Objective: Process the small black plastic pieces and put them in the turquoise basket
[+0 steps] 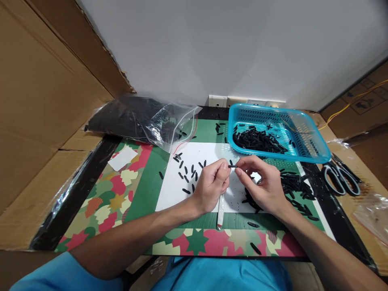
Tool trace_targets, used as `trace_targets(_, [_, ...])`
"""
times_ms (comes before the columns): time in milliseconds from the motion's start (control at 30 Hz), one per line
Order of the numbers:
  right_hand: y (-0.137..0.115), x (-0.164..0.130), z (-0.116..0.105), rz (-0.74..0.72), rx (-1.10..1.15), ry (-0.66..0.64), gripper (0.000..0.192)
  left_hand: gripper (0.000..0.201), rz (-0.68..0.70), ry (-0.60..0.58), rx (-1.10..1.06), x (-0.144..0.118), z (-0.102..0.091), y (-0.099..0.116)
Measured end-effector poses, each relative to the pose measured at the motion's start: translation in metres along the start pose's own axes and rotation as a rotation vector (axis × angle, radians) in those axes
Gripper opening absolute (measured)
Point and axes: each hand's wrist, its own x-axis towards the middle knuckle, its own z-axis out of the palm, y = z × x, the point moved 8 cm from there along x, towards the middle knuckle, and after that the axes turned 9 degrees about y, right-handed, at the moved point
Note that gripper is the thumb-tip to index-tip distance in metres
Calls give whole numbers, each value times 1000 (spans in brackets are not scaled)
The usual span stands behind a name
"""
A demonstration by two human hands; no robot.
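Both hands [212, 184] [263, 184] pinch one small black piece [233, 166] in tight grip.

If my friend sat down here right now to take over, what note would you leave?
Left hand: pinches one end of a small black piece, with a white-handled tool under the palm.
Right hand: fingertips at the piece's other end.
Things: a pile of pieces on the mat beside the right hand, more in the blue basket, a few scattered on the white sheet, a full bag at back left. Scissors lie on the right.
Done or left: cannot tell which pile is finished.
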Motion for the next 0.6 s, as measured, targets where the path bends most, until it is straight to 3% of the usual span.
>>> trace_targets(600, [-5,-1,2,-65,-81,-55,8,49,-69,3,-83,1,0,-1])
